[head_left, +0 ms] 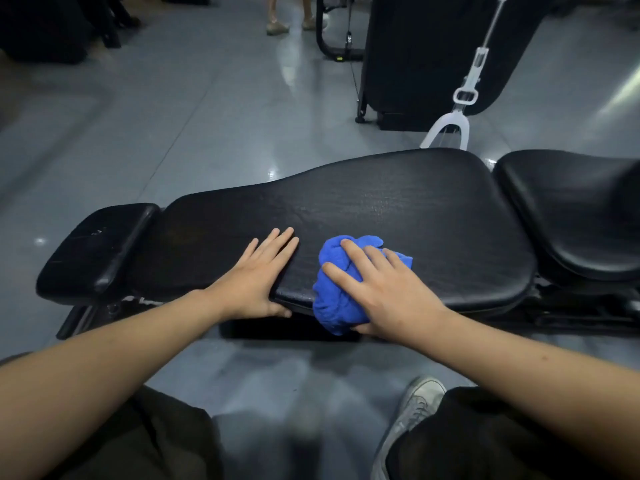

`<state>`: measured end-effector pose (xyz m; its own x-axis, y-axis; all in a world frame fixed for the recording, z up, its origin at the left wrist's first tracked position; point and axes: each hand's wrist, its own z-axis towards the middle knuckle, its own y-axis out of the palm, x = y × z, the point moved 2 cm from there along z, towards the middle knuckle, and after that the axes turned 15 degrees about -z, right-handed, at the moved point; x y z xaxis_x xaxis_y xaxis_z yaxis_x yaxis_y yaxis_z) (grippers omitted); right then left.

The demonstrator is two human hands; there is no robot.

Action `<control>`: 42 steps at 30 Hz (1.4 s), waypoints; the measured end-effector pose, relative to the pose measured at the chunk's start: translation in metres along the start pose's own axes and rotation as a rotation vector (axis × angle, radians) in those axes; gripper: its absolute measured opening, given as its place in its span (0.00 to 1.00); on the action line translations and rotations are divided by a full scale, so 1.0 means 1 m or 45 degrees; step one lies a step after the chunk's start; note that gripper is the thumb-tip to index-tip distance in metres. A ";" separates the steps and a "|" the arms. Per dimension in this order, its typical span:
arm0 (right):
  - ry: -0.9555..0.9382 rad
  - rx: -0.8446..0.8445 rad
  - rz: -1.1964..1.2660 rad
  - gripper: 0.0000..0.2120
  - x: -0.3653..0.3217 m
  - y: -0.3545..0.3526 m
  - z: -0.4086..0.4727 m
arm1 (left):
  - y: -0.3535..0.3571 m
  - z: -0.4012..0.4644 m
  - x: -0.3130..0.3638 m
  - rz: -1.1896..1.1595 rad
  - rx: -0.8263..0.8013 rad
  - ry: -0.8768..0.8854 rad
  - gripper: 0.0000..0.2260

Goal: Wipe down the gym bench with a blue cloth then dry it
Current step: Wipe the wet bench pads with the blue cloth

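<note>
The gym bench (398,202) has a long black back pad, with a small head pad at one end and a seat pad at the other. A bunched blue cloth (332,299) lies on the back pad's near edge, draping over it. The bench stands on a grey floor (138,133).

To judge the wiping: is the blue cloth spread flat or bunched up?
Bunched up. The blue cloth is a wad under the right hand, draped over the bench pad's near edge.

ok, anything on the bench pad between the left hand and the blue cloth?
Nothing. In the head view, only a bare strip of black bench pad separates the left hand from the blue cloth, which the right hand presses down.
</note>
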<state>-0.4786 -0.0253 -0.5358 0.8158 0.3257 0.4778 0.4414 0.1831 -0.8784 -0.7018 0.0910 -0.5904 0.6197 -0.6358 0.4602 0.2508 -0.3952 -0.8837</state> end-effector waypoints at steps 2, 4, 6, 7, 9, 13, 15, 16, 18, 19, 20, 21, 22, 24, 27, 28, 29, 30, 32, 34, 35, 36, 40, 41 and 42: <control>0.006 0.012 -0.006 0.50 0.013 0.004 -0.012 | 0.000 0.003 -0.001 -0.005 -0.019 0.023 0.60; -0.004 0.008 -0.017 0.50 0.016 0.006 -0.015 | 0.000 0.003 -0.002 -0.011 -0.004 0.032 0.60; 0.001 -0.016 -0.022 0.49 0.014 0.007 -0.011 | 0.000 0.003 -0.002 -0.013 -0.005 0.038 0.61; 0.011 -0.028 -0.019 0.49 0.011 0.007 -0.008 | 0.000 0.003 -0.002 -0.015 -0.003 0.039 0.61; 0.028 -0.041 -0.008 0.49 0.005 0.005 -0.002 | 0.001 0.003 -0.003 -0.023 0.003 0.047 0.60; 0.038 -0.019 -0.008 0.51 -0.006 0.004 0.011 | 0.000 0.002 -0.003 -0.034 0.004 0.054 0.60; 0.040 -0.009 0.005 0.51 -0.005 0.003 0.012 | 0.000 0.002 -0.002 -0.047 0.000 0.052 0.59; 0.040 -0.007 0.012 0.51 -0.004 0.003 0.010 | -0.001 0.002 -0.002 -0.062 -0.008 0.048 0.59; 0.034 -0.003 0.010 0.50 0.002 0.004 0.004 | -0.002 0.003 -0.002 -0.101 -0.020 0.036 0.61; 0.029 0.000 0.006 0.50 0.006 0.005 0.000 | -0.003 0.004 -0.002 -0.118 -0.029 0.033 0.61; 0.026 0.003 0.005 0.49 0.010 0.006 -0.005 | -0.004 0.006 -0.001 -0.127 -0.040 0.038 0.61; 0.024 0.008 0.005 0.49 0.015 0.007 -0.010 | -0.004 0.007 -0.001 -0.126 -0.050 0.050 0.61; 0.023 0.013 0.005 0.49 0.021 0.008 -0.016 | -0.005 0.009 0.000 -0.119 -0.061 0.067 0.61; 0.028 0.025 0.004 0.50 0.034 0.008 -0.029 | -0.005 0.012 0.004 -0.097 -0.084 0.105 0.61; 0.043 0.021 -0.016 0.51 0.048 0.010 -0.040 | -0.004 0.017 0.014 -0.071 -0.101 0.176 0.60; 0.044 0.010 -0.021 0.52 0.049 0.010 -0.040 | -0.003 0.018 0.017 -0.064 -0.101 0.199 0.60; 0.044 -0.005 -0.022 0.52 0.049 0.010 -0.039 | -0.002 0.018 0.021 -0.054 -0.100 0.219 0.59; 0.046 -0.019 -0.018 0.52 0.047 0.010 -0.037 | 0.000 0.019 0.024 -0.042 -0.093 0.238 0.59; 0.054 -0.031 -0.011 0.52 0.041 0.010 -0.031 | 0.002 0.020 0.030 -0.017 -0.075 0.274 0.58; 0.063 -0.032 -0.018 0.51 0.034 0.010 -0.023 | 0.003 0.022 0.035 -0.004 -0.071 0.300 0.57; 0.066 -0.026 -0.019 0.52 0.030 0.010 -0.019 | 0.003 0.022 0.037 -0.003 -0.074 0.307 0.57; 0.066 -0.018 -0.013 0.52 0.027 0.011 -0.016 | 0.003 0.023 0.038 -0.006 -0.079 0.312 0.57; 0.061 0.010 0.041 0.52 0.024 0.014 -0.014 | 0.001 0.026 0.044 -0.046 -0.117 0.331 0.58; 0.058 0.019 0.051 0.52 0.027 0.014 -0.017 | 0.001 0.027 0.047 -0.065 -0.130 0.344 0.57; 0.055 0.027 0.056 0.52 0.030 0.014 -0.021 | 0.001 0.028 0.050 -0.086 -0.142 0.361 0.56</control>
<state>-0.4401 -0.0325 -0.5344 0.8497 0.2939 0.4378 0.3973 0.1891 -0.8980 -0.6493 0.0776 -0.5701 0.3681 -0.7593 0.5367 0.1914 -0.5030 -0.8428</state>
